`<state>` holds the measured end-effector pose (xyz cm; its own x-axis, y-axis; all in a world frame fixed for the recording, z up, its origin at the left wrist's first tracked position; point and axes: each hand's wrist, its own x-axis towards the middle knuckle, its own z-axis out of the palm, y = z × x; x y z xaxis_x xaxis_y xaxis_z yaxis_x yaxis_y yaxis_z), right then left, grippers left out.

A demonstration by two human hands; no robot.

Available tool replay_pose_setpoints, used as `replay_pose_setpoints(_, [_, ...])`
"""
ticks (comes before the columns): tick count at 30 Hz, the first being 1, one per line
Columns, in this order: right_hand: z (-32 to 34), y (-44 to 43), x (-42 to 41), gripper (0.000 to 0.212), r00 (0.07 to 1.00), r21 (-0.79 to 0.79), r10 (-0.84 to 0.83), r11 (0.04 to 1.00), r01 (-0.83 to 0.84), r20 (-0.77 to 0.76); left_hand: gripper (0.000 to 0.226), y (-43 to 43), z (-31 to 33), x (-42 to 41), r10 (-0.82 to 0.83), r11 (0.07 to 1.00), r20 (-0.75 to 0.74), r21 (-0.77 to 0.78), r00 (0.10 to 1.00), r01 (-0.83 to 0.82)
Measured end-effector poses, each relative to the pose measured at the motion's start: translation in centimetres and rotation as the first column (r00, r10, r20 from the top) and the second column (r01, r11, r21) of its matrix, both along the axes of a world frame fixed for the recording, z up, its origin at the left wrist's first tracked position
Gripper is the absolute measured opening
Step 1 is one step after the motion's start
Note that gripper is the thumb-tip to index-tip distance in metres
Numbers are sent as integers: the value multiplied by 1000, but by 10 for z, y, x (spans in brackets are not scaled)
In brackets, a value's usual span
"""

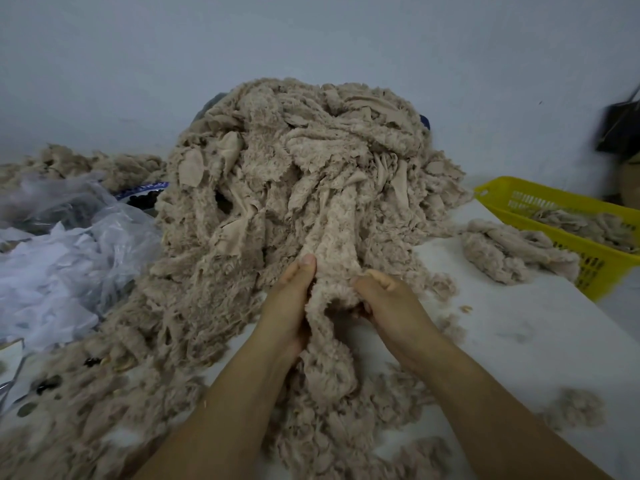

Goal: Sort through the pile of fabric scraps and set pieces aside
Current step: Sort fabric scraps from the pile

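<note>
Two hands are clamped on one long strip [334, 233] of beige plush: the left hand [289, 306] pinches its left edge with the thumb laid up along the fabric, and the right hand [389, 303] curls round its right edge, the two close together with only the strip between them. The strip's long axis runs straight away from the person, its far end buried in the pile [277, 157] heaped against the wall, its near end hanging down between the forearms onto loose scraps on the counter [519, 327]. So the piece lies dead ahead, and freeing it looks like a pull toward the body along that axis, not sideways. A small heap [512, 251] of similar pieces lies on the counter well to the right, just beside a yellow basket [540, 194] that holds more; the right hand is the nearer to both, so it probably carries the strip across once it comes loose. Clear plastic bags [69, 244] of white material lie to the left of the pile
</note>
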<state>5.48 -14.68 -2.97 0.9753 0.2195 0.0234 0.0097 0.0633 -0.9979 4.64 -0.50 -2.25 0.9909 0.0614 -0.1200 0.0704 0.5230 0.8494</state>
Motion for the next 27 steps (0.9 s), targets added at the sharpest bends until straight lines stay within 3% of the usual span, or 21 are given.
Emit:
replay_pose_setpoints(4, [-2,-4,5,24,991,300,33,954,7,-127,21,1,-4,-2,-67,971,49,233,997,54])
replay_pose_setpoints(6, [0,-5,7,9,979,447,85,894,8,-186,24,-2,-5,-4,-92,919,65,389,994,59])
replay_pose_setpoints(8, [3,-6,8,40,964,535,137,845,8,-229,35,-5,-4,-7,-122,868,78,491,989,68])
replay_pose_setpoints(10, [7,-7,7,49,948,545,165,839,10,-272,46,-7,-2,-9,-154,831,103,551,983,72])
replay_pose_setpoints(15, [6,-9,5,45,910,499,225,867,-24,-347,55,-6,2,-13,-215,839,111,530,970,125])
replay_pose_setpoints(21, [6,-7,11,37,950,443,-44,877,185,-309,22,0,-4,-5,-138,950,20,284,990,127])
replay_pose_setpoints(27, [10,-13,11,32,954,580,68,806,120,-291,49,-2,-2,-4,-5,883,-92,467,996,47])
